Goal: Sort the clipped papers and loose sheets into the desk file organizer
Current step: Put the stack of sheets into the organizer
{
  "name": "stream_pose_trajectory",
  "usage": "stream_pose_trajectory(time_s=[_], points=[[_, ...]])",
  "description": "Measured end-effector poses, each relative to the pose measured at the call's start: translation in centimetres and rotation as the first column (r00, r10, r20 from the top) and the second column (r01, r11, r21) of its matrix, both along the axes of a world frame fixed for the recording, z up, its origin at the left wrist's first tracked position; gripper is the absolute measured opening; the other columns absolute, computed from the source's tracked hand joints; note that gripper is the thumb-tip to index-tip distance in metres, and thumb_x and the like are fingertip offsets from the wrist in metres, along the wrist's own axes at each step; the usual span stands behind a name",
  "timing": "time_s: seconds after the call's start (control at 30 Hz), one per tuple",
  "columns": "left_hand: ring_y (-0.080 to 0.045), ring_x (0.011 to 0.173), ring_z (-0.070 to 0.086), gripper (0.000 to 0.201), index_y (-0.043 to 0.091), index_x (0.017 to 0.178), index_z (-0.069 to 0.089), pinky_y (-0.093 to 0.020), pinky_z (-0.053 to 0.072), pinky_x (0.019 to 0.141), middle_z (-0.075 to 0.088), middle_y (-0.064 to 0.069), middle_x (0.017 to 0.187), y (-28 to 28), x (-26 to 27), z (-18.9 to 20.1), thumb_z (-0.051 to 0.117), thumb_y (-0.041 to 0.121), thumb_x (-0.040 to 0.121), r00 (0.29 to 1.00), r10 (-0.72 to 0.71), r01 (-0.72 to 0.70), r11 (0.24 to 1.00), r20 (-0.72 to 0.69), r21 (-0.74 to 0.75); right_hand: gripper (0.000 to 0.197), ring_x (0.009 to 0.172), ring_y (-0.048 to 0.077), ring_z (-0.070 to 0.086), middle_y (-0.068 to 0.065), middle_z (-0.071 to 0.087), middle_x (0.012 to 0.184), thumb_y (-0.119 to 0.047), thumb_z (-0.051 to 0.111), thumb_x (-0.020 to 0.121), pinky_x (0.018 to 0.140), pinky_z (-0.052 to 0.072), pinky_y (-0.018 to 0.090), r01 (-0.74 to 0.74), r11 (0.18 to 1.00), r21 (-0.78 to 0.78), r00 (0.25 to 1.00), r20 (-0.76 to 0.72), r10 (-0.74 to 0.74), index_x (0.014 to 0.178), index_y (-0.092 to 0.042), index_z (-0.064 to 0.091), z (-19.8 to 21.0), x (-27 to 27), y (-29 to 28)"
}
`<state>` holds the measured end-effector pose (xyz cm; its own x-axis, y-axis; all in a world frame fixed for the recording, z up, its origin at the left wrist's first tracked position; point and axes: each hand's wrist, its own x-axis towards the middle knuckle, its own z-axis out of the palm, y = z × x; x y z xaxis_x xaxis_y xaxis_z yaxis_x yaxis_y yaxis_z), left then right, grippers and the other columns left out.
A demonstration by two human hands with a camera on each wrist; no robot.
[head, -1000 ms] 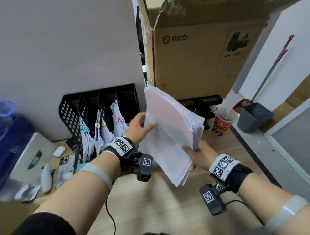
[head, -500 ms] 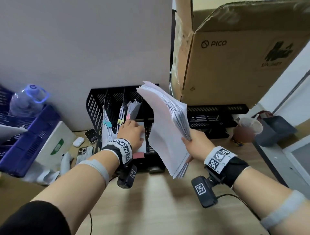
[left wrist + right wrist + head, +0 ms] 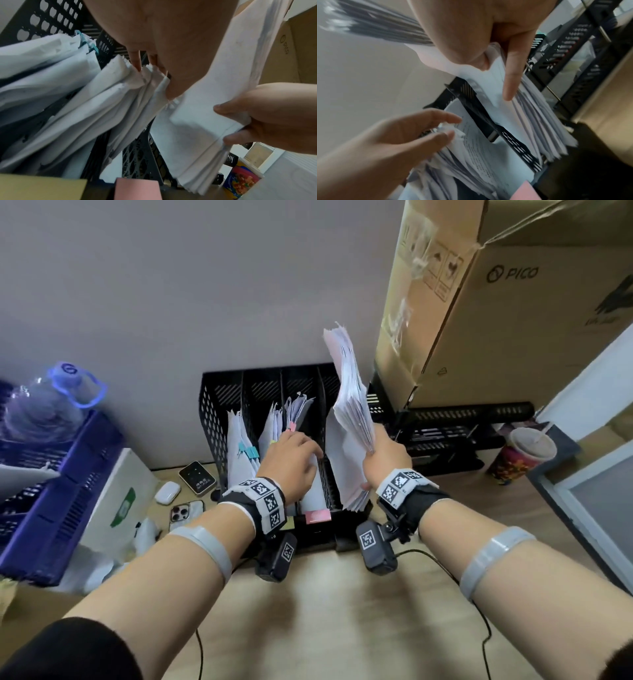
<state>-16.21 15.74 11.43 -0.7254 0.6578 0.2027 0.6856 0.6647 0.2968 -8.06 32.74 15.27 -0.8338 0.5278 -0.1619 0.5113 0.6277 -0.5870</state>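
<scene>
Nearest, both forearms reach over the wooden desk (image 3: 329, 628) toward the black file organizer (image 3: 219, 412) standing against the wall. Right hand (image 3: 383, 455) grips a thick stack of loose sheets (image 3: 349, 405), thumb on the near face and fingers curled round the far side, stack held near upright with its lower edge down at the organizer's rightmost slot; cannot tell whether it touches the slot floor. Left hand (image 3: 291, 455) is on the papers in the slot next to it, fingers relaxed and slightly spread, fingertips (image 3: 137, 63) touching the paper tops, nothing pinched. Clipped papers (image 3: 246, 440) lean in the slots further left, one bundle with a teal binder clip (image 3: 251, 451). A pink label (image 3: 318, 516) sits on the organizer's front lip. Left of the organizer: a phone (image 3: 186, 510), an earbud case (image 3: 167, 493), then a blue crate (image 3: 51, 494) with a water bottle (image 3: 44, 402). Right of it: black stacked trays (image 3: 455, 433), a paper cup (image 3: 524, 453). Behind the trays, a PICO cardboard box (image 3: 513, 320).
</scene>
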Motion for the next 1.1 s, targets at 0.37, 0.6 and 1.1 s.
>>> stream_pose_trajectory(time_s=[0.37, 0.6, 1.1], points=[[-0.016, 0.124, 0.045, 0.017, 0.027, 0.104, 0.067, -0.037, 0.04, 0.104, 0.062, 0.011, 0.115, -1.2, -1.5, -0.9, 0.056, 0.034, 0.093, 0.996, -0.067, 0.058, 0.989, 0.066, 0.135, 0.045, 0.078, 0.037, 0.055, 0.019, 0.058, 0.091, -0.005, 0.037, 0.084, 0.069, 0.045, 0.035, 0.166, 0.983, -0.074, 0.986, 0.0, -0.166, 0.124, -0.024, 0.044, -7.4, -1.7, -2.3], [-0.016, 0.126, 0.044, 0.017, 0.027, 0.106, 0.068, -0.036, 0.037, 0.107, 0.061, 0.01, 0.118, -1.1, -1.2, -0.9, 0.057, 0.032, 0.093, 0.996, -0.061, 0.051, 0.99, 0.065, 0.132, 0.062, 0.085, 0.032, 0.057, 0.014, 0.063, 0.102, 0.003, 0.035, 0.08, 0.074, 0.048, 0.032, 0.22, 0.968, -0.12, 0.972, -0.062, -0.228, 0.132, -0.029, 0.047, -8.6, -0.3, -1.3], [-0.019, 0.125, 0.049, 0.021, 0.025, 0.11, 0.068, -0.041, 0.04, 0.109, 0.065, 0.005, 0.12, 0.2, 2.1, 1.1, 0.059, 0.027, 0.092, 0.973, 0.044, -0.071, 0.991, 0.227, 0.111, 0.041, 0.091, 0.025, 0.058, 0.005, 0.065, 0.104, -0.043, 0.059, 0.088, 0.083, 0.043, 0.027, 0.187, 0.903, -0.387, 0.942, -0.189, -0.277, 0.121, -0.018, 0.057, -3.7, 1.5, -0.3]])
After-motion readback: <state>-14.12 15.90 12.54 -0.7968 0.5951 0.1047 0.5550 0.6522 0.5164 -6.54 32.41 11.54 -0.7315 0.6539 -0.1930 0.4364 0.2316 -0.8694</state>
